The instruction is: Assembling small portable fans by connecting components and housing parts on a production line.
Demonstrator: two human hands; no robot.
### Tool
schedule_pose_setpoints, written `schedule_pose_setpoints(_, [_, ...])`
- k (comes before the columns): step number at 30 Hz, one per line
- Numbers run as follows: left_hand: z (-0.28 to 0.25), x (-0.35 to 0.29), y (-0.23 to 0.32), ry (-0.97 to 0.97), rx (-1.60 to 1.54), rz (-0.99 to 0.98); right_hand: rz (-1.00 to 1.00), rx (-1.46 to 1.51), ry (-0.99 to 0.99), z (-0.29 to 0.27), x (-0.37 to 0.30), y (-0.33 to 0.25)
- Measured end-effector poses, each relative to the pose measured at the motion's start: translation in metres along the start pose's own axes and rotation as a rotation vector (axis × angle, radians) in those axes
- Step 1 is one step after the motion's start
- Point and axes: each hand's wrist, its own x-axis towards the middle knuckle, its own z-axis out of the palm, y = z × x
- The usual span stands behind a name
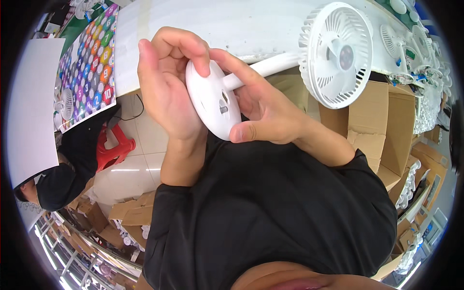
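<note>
Between my hands is a small white desk fan [275, 63], tilted on its side with its oval base [211, 99] towards me. My left hand [171, 84] cups the underside of the base, fingers curled over its upper edge and thumb held away from it. Round the other side of the base is my right hand [270, 104], its thumb on the lower rim and its forefinger across by the stem. A small knob and a slot show on the base. The round caged head [338, 55] points out to the right, above the table's edge.
A white worktable [193, 14] runs across the far side, with more white fans [394, 41] at the right. Opened cardboard boxes [367, 121] stand at my right. A red stool [116, 147] and a person in dark clothing [72, 169] are at the left, near a colourful patterned sheet [92, 67].
</note>
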Motion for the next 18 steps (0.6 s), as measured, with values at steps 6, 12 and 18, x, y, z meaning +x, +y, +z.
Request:
schedule_pose_setpoints(6, [-0.015,-0.015,-0.006,-0.113,-0.053,0.003,0.068,-0.113,0.035,0.000,-0.001,0.005])
schedule_pose_setpoints(12, [-0.007,-0.010,-0.006,-0.187,-0.004,0.225,-0.022,-0.191,-0.004,-0.004,0.003,0.004])
schedule_pose_setpoints(18, [0.000,-0.007,-0.001,0.128,-0.087,-0.169,-0.160,-0.251,-0.065,-0.001,0.012,0.005])
